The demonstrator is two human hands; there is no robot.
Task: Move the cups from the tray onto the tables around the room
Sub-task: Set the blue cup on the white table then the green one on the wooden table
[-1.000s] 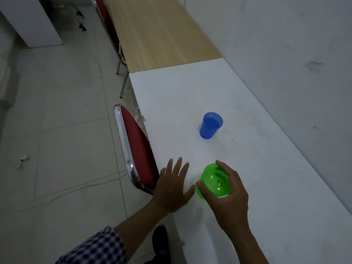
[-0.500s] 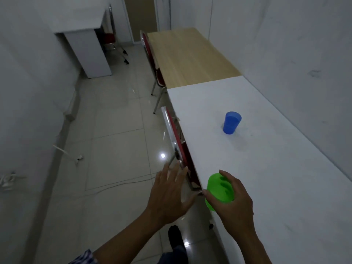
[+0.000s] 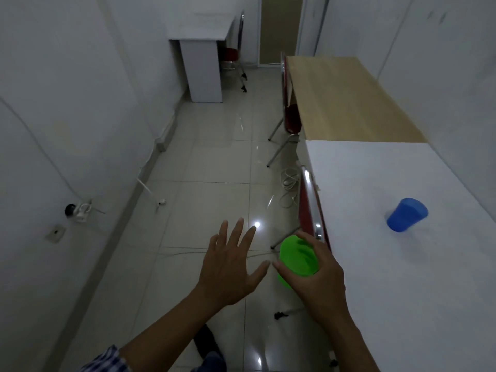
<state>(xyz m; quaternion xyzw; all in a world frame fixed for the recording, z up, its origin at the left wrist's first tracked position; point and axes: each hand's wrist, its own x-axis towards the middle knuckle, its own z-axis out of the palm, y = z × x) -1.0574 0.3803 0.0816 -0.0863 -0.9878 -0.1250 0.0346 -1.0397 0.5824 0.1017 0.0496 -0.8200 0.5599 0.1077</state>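
1. On the far left a white wall [image 3: 67,103] runs along the room, with a small socket and a cable [image 3: 77,210] low on it.
2. At the far end a white desk [image 3: 200,36] stands against this wall, and a red chair [image 3: 230,56] is just beside it.
3. The tiled floor [image 3: 204,162] fills the middle of the room; it is glossy and shows a bright light reflection. It forms an open corridor between the left wall and the desks on the right.
4. The left hand [image 3: 228,269] is held over the floor with the fingers spread and straight, and it holds nothing.
5. The right hand [image 3: 314,277] grips a green cup [image 3: 295,259] from above, with thumb and fingers curled around its rim. The cup is over the floor, just beside the left edge of the near white desk [image 3: 402,291].
6. A red chair with a chrome frame [image 3: 311,208] stands against this left edge.
7. Farther back, a wooden desk [image 3: 346,103] touches the far edge of the white desk, with another chair pushed under it.
8. A blue cup [image 3: 406,214] stands on the white desk near its right edge, well apart from the green cup.
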